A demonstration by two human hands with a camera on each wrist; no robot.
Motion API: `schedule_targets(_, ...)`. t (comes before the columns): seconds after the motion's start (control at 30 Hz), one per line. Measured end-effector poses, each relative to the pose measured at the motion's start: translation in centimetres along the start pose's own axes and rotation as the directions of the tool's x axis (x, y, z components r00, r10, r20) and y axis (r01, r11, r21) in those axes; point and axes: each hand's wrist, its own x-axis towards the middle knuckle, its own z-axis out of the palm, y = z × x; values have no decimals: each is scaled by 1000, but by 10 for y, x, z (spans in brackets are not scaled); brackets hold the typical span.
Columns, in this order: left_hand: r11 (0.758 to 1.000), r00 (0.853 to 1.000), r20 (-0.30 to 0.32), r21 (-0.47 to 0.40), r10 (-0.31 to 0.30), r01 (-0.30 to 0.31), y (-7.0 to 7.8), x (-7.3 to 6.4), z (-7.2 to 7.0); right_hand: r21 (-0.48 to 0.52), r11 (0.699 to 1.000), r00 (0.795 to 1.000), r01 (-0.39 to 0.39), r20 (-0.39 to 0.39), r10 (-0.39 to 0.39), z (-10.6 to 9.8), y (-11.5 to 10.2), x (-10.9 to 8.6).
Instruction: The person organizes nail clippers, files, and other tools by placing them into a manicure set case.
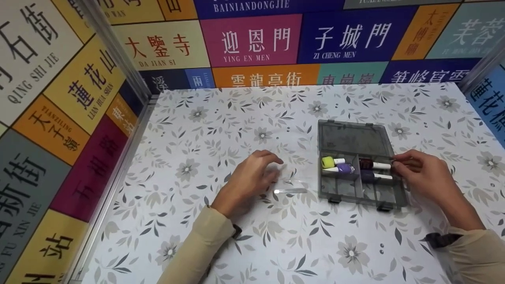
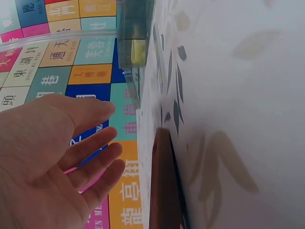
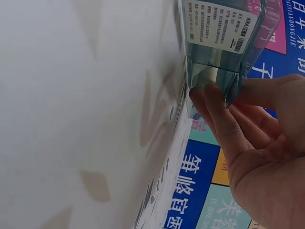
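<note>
A grey see-through plastic organizer box (image 1: 359, 189) lies on the table with its lid (image 1: 352, 137) folded back. In its left compartments are a yellow nail polish bottle (image 1: 328, 161) and a purple nail polish bottle (image 1: 346, 168). To their right lie a dark red nail polish bottle (image 1: 366, 163) and a dark purple nail polish bottle (image 1: 368, 176). My right hand (image 1: 428, 171) pinches the box's right wall between thumb and fingers. Holding nothing, my left hand (image 1: 248, 175) hovers left of the box, fingers loosely bent. Beside it lies a clear plastic piece (image 1: 290, 191), its shape hard to make out.
A white tablecloth (image 1: 351, 252) with grey flowers and leaves covers the table. Panels with large lettering (image 1: 252, 39) stand along the back and the left side. In the right wrist view, a white printed label (image 3: 221, 26) shows on the box.
</note>
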Motion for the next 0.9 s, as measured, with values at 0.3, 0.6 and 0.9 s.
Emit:
schedule_targets(0.3,999,999,24,5,-46,46,-13,-24,-6,6,1000,1000,-11,-2,11,1,0,-1)
schedule_targets(0.6,989,986,76,-20,-146,148,-22,-48,-10,17,1000,1000,1,-14,-1,3,1,-2)
schedule_targets(0.9,990,988,64,-14,-137,139,-24,-61,-16,13,1000,1000,-16,-10,16,3,0,-2)
